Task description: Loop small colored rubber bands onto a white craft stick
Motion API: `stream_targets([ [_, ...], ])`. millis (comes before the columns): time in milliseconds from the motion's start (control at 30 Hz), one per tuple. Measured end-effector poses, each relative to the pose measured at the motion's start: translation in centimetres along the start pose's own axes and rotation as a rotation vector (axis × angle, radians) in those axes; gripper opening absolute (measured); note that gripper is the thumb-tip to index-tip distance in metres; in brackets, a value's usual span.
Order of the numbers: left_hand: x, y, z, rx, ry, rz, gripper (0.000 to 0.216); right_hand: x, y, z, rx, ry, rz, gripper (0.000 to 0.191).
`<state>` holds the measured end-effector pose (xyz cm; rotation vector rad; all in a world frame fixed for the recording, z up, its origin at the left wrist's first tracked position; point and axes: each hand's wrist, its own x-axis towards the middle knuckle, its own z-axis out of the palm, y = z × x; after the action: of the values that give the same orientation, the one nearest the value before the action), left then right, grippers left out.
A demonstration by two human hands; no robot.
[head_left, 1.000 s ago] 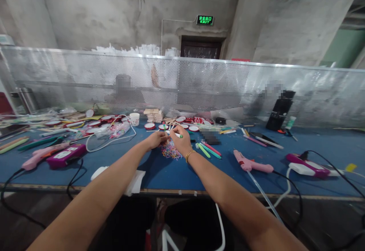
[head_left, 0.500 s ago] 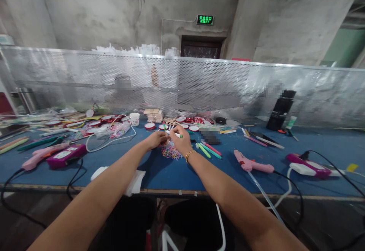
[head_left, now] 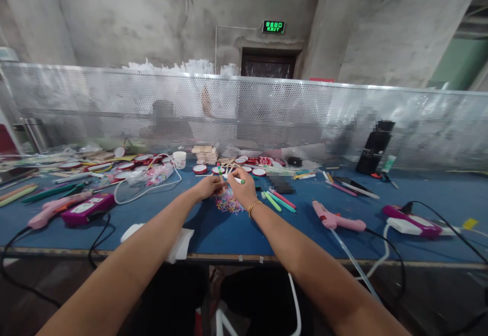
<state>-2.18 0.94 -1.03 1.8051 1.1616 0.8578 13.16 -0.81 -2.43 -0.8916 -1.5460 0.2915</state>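
My right hand (head_left: 243, 188) is closed around a white marker pen with a green end (head_left: 238, 179). Its tip points left, toward a small upright stick with green and red colouring (head_left: 219, 170), which my left hand (head_left: 208, 187) pinches. Whether pen and stick touch is too small to tell. Below both hands lies a pile of small multicoloured bits (head_left: 229, 203). Just right of my right hand are a light green marker (head_left: 273, 202), a teal marker (head_left: 284, 204) and a red marker (head_left: 282, 199).
A pink glue gun (head_left: 337, 220) lies to the right, another pink glue gun (head_left: 53, 209) to the left. Purple power strips (head_left: 89, 210) and cords spread around. Behind stand a paper cup (head_left: 179, 160), red-rimmed discs (head_left: 200, 169) and a perforated metal screen (head_left: 267, 117).
Almost nothing differs. Both hands keep the same hold and place, and the view has shifted very slightly.
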Motion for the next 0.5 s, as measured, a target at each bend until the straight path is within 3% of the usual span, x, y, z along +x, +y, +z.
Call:
stream_targets([
  [500,0.26,-0.26,-0.01,-0.007,0.013,-0.015,0.036,-0.02,-0.11,-0.04,0.010,-0.003,-0.002,0.016],
])
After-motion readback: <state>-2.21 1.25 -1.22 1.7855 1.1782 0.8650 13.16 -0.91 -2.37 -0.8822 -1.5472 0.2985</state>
